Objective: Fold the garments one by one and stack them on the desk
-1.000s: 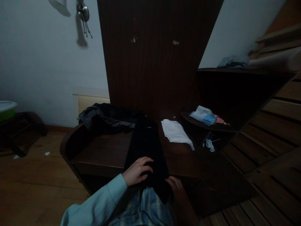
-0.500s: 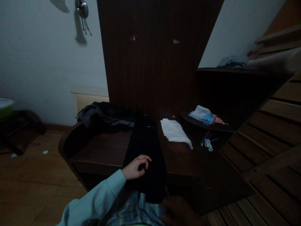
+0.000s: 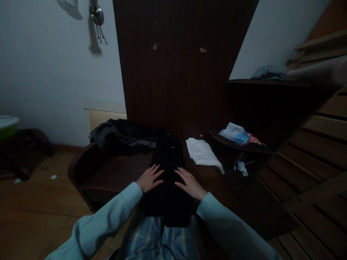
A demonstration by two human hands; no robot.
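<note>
Resting on black cloth (image 3: 168, 200): left hand (image 3: 150, 178), right hand (image 3: 189, 183)

Step in hand, as judged: smoothing or straightening the cloth. Next move, as judged: calls for light, even palm pressure, or for finding an edge to pinch without dragging the layers askew.

Left hand: one; palm down, fingers spread apart, nothing gripped; at the cloth's left edge.

Right hand: one; likewise palm down, thumb and fingers apart, nothing gripped; at the cloth's right edge.

Black cloth: one; under and between both hands, reaching beyond the fingertips along the bench (image 3: 116, 175); folds too dark to read.

White cloth (image 3: 203, 152): one; beyond the right hand, to its right, apart.
</note>
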